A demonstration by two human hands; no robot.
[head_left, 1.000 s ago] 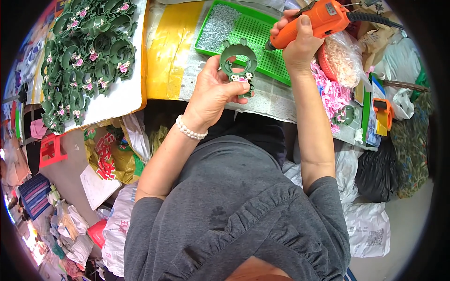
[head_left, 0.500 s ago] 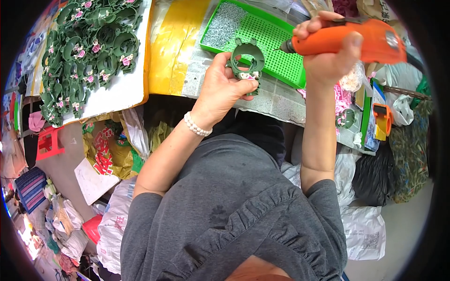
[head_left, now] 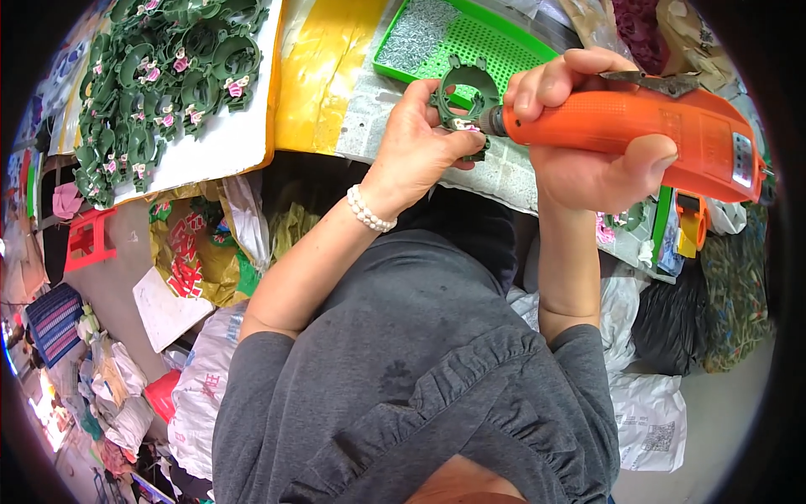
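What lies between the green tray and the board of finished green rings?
In the head view, a yellow sheet lies between the green tray and the board of rings.

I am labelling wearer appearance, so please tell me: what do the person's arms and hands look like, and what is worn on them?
Both forearms are bare. The left hand has a white bead bracelet around the wrist. The right hand wears nothing visible, no glove or ring. Short grey sleeves end near the elbows.

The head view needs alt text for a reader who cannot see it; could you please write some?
Seen from above, a person's right hand presses the tip of an orange power screwdriver against a dark green plastic ring held in the left hand. Behind lie a green tray and a board of finished rings with pink flowers.
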